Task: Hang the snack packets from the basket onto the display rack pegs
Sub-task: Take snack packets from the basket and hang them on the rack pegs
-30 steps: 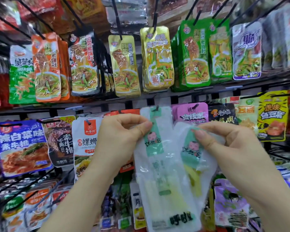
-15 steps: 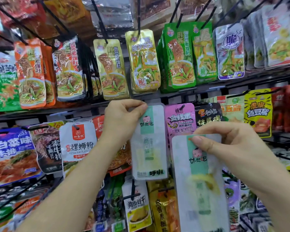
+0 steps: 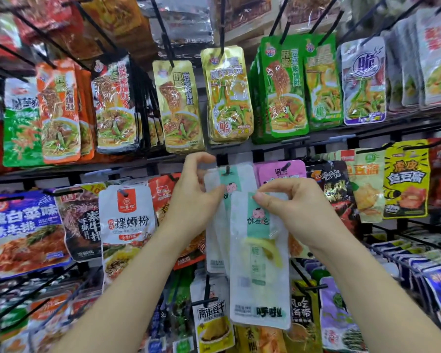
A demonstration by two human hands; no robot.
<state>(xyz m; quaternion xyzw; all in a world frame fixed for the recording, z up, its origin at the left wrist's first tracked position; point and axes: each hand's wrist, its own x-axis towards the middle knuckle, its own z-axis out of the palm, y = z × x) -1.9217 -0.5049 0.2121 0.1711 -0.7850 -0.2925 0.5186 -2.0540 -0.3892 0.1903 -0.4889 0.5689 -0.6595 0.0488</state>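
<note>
At the left edge of the frame a blue packet [image 3: 23, 225] hangs in the middle row, and just right of it, past a dark one, is a white packet with an orange label [image 3: 126, 220] on its own hook. Right of that, the left hand [image 3: 194, 197] reaches up to centre frame, its thumb and curled fingers pinching the upper left edge of a translucent white snack packet with a green stripe [image 3: 239, 179]. That packet hangs on a black peg [image 3: 228, 170], which passes through the hole at its top. In front of it, slightly lower and to the right, is a second packet of the same kind [image 3: 259, 271], upright and overlapping the hung one. Its top edge sits below the peg and is not on it. The right hand [image 3: 298, 202] grips this second packet at the top, the thumb pressed on the green stripe and the fingers curled behind. Further right, a pink packet [image 3: 280, 171] hangs just beside the peg, and a yellow packet [image 3: 405, 179] hangs near the right edge.
</note>
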